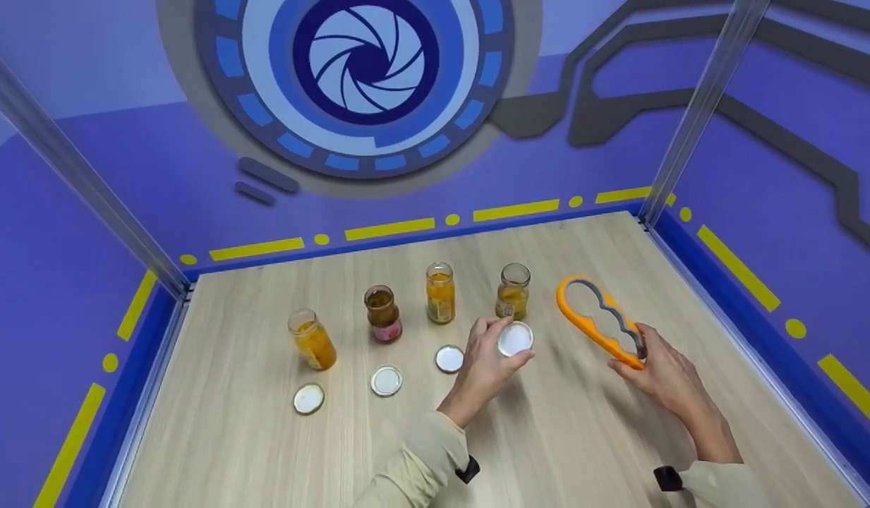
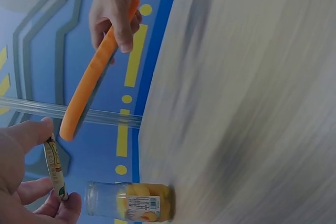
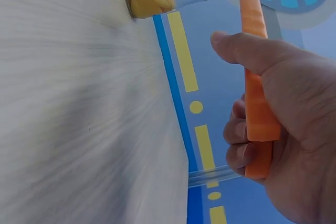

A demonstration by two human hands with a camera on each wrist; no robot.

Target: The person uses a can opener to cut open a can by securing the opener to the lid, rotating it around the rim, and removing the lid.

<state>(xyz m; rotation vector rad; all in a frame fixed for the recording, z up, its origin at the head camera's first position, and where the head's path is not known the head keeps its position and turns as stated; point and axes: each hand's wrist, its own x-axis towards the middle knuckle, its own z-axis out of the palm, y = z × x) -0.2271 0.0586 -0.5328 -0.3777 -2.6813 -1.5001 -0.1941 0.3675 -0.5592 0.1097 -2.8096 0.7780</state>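
In the head view my left hand (image 1: 485,363) pinches a jar lid (image 1: 515,339) by its edge, the white inner face turned up. Just behind that lid stands an open glass jar (image 1: 514,293) with yellow fruit pieces, its label showing in the left wrist view. My right hand (image 1: 671,374) grips an orange jar opener (image 1: 591,326) with a grey wavy inner edge, raised over the table to the right of the jar. Seen from the right wrist, the thumb lies along the orange handle (image 3: 257,98) and the fingers curl round it.
Three more lidless jars stand leftward: a tall one with orange fruit (image 1: 441,295), a brown one (image 1: 384,315) and another orange one (image 1: 313,342). In front of them lie three lids (image 1: 449,359), white insides up. Blue-purple walls (image 1: 378,212) enclose the wooden table (image 1: 223,353).
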